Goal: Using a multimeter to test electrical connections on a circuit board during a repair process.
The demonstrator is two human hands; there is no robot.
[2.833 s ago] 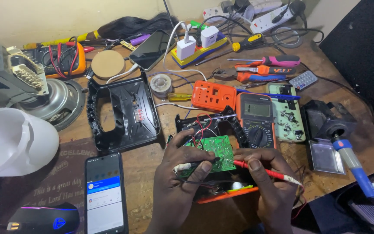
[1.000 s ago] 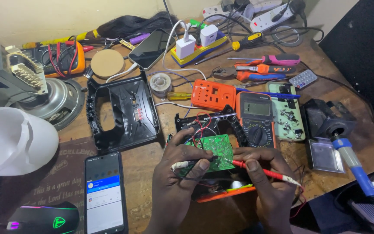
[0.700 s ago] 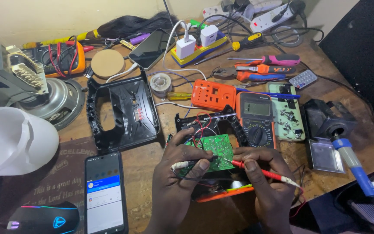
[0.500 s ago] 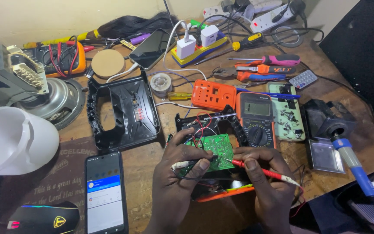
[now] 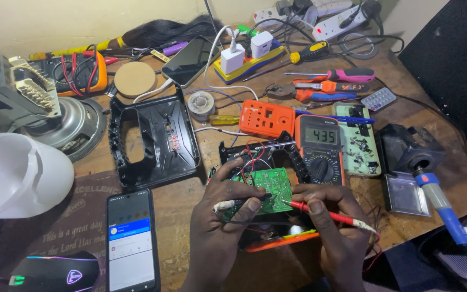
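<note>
At the near edge of the wooden bench, the left hand (image 5: 220,213) pinched a black meter probe (image 5: 239,204) and the right hand (image 5: 331,216) a red meter probe (image 5: 325,214), tips meeting the small green circuit board (image 5: 260,189) so the orange-cased multimeter (image 5: 320,148) just beyond stayed readable. A black smartphone (image 5: 131,240) lay left; red wires (image 5: 249,157) crowded the far side.

A small green circuit board (image 5: 263,186), solder side up and tilted a bit, is being propped over an orange and black casing (image 5: 279,242) at the near edge of the bench. Two thin probes are being pressed onto it, a black probe (image 5: 239,203) from the left and a red probe (image 5: 325,213) from the right, tips nearly meeting mid-board.
</note>
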